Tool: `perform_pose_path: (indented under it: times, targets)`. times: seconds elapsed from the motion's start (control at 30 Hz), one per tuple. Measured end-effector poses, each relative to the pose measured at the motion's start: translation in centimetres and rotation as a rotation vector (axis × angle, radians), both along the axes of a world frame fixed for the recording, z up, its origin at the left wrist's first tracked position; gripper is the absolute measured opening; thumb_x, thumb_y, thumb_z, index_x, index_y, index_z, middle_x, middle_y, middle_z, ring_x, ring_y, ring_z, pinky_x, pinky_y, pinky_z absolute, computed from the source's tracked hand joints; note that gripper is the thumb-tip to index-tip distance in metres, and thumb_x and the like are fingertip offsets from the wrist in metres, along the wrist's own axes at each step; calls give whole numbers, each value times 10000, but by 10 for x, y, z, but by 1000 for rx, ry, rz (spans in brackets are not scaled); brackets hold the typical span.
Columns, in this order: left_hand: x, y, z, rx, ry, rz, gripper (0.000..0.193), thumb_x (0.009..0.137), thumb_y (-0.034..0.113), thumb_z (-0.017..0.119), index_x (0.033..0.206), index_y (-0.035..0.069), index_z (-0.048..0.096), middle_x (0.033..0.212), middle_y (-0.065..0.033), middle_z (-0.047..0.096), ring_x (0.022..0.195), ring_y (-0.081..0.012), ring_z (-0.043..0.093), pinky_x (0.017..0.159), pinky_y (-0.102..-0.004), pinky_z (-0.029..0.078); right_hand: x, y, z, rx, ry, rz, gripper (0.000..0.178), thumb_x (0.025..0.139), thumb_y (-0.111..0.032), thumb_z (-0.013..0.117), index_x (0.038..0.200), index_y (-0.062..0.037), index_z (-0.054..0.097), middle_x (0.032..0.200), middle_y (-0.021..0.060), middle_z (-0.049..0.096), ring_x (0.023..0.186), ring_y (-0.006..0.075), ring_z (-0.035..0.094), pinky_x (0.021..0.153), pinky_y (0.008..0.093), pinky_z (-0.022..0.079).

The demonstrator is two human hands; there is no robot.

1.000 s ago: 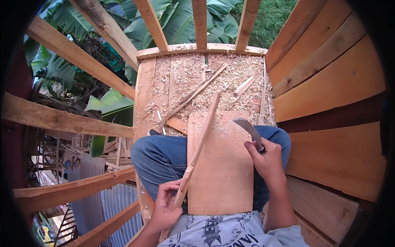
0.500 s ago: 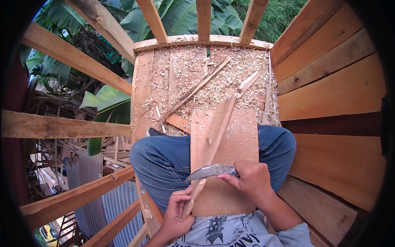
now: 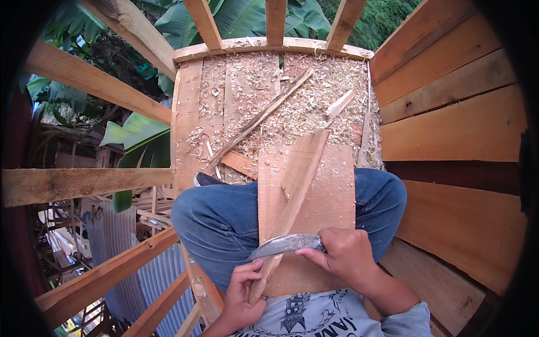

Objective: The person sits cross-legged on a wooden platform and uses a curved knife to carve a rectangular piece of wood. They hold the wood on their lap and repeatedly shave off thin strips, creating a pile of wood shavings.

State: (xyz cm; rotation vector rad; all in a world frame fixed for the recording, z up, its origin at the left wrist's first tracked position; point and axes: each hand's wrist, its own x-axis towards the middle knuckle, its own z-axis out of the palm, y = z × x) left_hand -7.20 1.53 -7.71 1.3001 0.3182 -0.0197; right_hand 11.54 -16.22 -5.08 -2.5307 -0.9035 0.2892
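Observation:
My left hand [image 3: 243, 290] grips the near end of a long wooden piece [image 3: 299, 188], which is narrow at that end and wider farther away. The piece slants away to the right across a flat board [image 3: 331, 194] on my lap. In my right hand [image 3: 347, 251] is a curved-blade knife [image 3: 285, 245], held by its handle, which my fingers mostly hide. Its grey blade points left and lies across the narrow part of the wood, just beyond my left fingers. My right thumb presses along the blade near the handle.
Curly shavings [image 3: 314, 84] cover the plank floor [image 3: 188, 101] ahead. A long thin stick [image 3: 264, 118], a pale split offcut [image 3: 339, 104] and a short orange-brown block [image 3: 240, 164] lie there. Wooden rails [image 3: 84, 185] edge the left side, a plank wall [image 3: 455, 132] the right.
The knife blade has slid slightly toward me along the wood and tilted a little, its tip lower. Both hands keep their grips. The whole view has shifted slightly.

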Motion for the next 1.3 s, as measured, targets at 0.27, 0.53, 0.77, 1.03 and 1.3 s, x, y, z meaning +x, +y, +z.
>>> perform_pose_path:
  times: [0.27, 0.53, 0.77, 1.03, 1.3]
  targets:
    - [1, -1, 0, 118, -5, -23, 558, 639, -144, 513, 1170, 3, 425, 1344, -198, 398, 1389, -315, 339, 1175, -450, 188, 22, -12, -12, 10, -132, -195, 560, 753, -544, 720, 553, -81, 479, 500, 84, 490, 433, 271, 531, 403, 353, 400]
    - [2, -4, -2, 129, -29, -16, 556, 637, -146, 515, 1166, 2, 428, 1344, -202, 402, 1385, -321, 342, 1171, -455, 205, -2, -6, 5, -11, 19, -9, 535, 764, -535, 715, 576, -82, 500, 517, 69, 510, 443, 252, 556, 413, 352, 431]
    - [1, -5, 0, 228, -8, -20, 539, 637, -130, 540, 1152, 2, 451, 1325, -210, 432, 1356, -332, 383, 1159, -462, 239, 8, -12, -6, -1, -84, -136, 524, 752, -524, 729, 575, -91, 493, 520, 77, 500, 439, 267, 540, 411, 372, 413]
    - [2, -8, 2, 268, 7, -10, 519, 632, -115, 559, 1130, 0, 471, 1306, -216, 467, 1338, -342, 406, 1155, -469, 249, 5, -19, 12, -5, -15, -119, 518, 768, -502, 728, 586, -74, 501, 525, 84, 519, 454, 276, 551, 420, 372, 418]
    - [4, -7, 6, 303, 27, -36, 513, 634, -102, 576, 1127, 9, 488, 1315, -217, 469, 1329, -349, 419, 1152, -478, 256, 11, -19, -5, -30, -66, -225, 527, 770, -497, 726, 583, -59, 500, 538, 110, 516, 460, 305, 536, 429, 375, 410]
